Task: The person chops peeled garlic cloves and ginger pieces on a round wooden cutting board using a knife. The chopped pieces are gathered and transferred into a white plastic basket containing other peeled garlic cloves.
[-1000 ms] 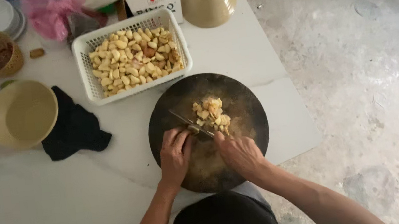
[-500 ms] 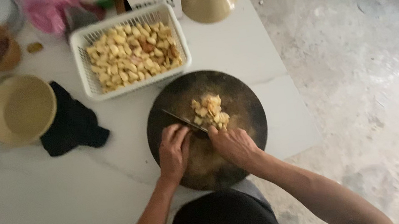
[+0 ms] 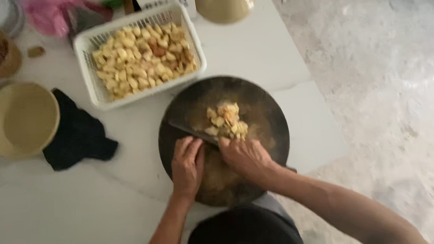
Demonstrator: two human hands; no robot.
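The pile of pale cut pieces point(image 3: 226, 121) sat near the middle of the round dark chopping board point(image 3: 266, 127). The knife point(image 3: 191, 133) lay angled at its left edge. The left hand point(image 3: 187, 165) curled over the blade, while the right hand point(image 3: 246, 156) closed beside the pieces; its grip stayed unclear. Fingertips probably wanted tucking back. A white basket point(image 3: 88, 71) of similar pieces stood behind.

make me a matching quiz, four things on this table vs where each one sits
Things:
1. white basket
2. dark cloth
3. round dark board
4. tan bowl

Places:
a. under both hands
b. far left of the table
c. behind the board, full of pale chunks
d. between bowl and board

Pairs: 1-c, 2-d, 3-a, 4-b
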